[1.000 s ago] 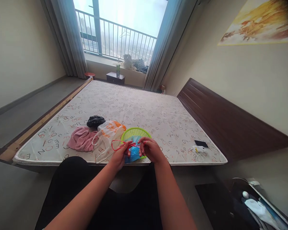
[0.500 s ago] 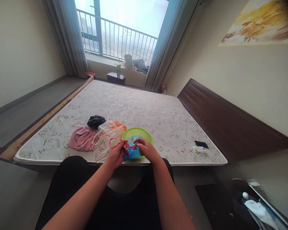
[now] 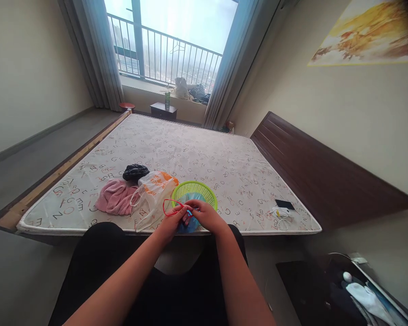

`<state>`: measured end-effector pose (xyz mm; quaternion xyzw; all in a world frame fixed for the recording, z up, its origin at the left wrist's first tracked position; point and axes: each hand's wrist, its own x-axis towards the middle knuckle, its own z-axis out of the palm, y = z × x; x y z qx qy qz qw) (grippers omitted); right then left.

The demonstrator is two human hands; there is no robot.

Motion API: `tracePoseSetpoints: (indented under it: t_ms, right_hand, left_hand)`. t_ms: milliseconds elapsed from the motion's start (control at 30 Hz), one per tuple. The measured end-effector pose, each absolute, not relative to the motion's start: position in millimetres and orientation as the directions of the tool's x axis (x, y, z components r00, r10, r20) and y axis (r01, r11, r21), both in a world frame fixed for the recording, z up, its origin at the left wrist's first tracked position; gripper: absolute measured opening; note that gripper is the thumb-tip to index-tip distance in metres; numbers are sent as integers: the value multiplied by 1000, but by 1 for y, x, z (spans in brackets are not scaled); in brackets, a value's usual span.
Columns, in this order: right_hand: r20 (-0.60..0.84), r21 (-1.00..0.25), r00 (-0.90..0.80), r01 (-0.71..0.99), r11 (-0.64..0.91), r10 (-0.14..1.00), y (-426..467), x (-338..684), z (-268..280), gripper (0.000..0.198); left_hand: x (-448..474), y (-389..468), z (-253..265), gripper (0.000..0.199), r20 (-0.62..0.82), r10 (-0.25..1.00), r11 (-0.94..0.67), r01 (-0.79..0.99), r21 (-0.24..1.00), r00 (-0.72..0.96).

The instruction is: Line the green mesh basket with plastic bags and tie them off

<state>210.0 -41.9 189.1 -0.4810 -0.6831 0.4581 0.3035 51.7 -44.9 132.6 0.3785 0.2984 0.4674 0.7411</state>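
A red drawstring (image 3: 164, 209) loops out to the left from between the fingers of my left hand (image 3: 170, 223), which is pinched on it. My right hand (image 3: 206, 216) meets the left one, its fingertips closed on the same red string at the neck of a blue plastic bag (image 3: 189, 227). That bag hangs just below my fingers, at the near side of a green mesh basket (image 3: 192, 184) on the mattress (image 3: 190, 154). My fingers hide the exact spot where the string joins the bag.
Left of the basket lie a white and orange plastic bag (image 3: 156, 184), a black plastic bundle (image 3: 136, 172) and a pink cloth (image 3: 114, 197). A black phone (image 3: 284, 204) and a white device with a cable (image 3: 281, 212) lie near the mattress's right corner.
My hands have come together over the blue bag, the right one moving down and left. The red loop has shifted right with my left hand.
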Motion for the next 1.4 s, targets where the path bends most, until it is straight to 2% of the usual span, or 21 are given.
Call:
tracePoseSetpoints:
  t_ms: [167, 400, 600, 933, 1033, 1200, 1400]
  right_hand:
    - [-93, -929, -400, 365, 65, 912, -41, 216, 185, 23]
    - [-105, -936, -403, 350, 47, 909, -43, 216, 182, 10]
    - [-80, -821, -323, 558, 121, 943, -39, 219, 174, 14]
    - [-110, -847, -343, 524, 93, 933, -40, 221, 176, 25]
    - [-130, -869, -371, 489, 74, 919, -40, 222, 178, 31]
    - [-172, -876, -390, 481, 41, 905, -41, 223, 177, 37]
    - [-192, -845, -306, 535, 2, 932, -40, 220, 178, 34]
  left_hand:
    - [50, -44, 128, 38, -96, 937, 247, -442, 862, 337]
    - [52, -45, 125, 41, -109, 937, 237, -376, 896, 332]
    - [53, -41, 113, 43, -110, 949, 204, -310, 929, 295]
    - [52, -36, 105, 44, -105, 962, 162, -216, 963, 253]
    - [50, -38, 106, 37, -37, 973, 68, -132, 989, 229]
    - [52, -43, 108, 27, 211, 975, -219, 124, 968, 74]
    - [52, -44, 104, 23, 335, 941, -336, 194, 922, 39]
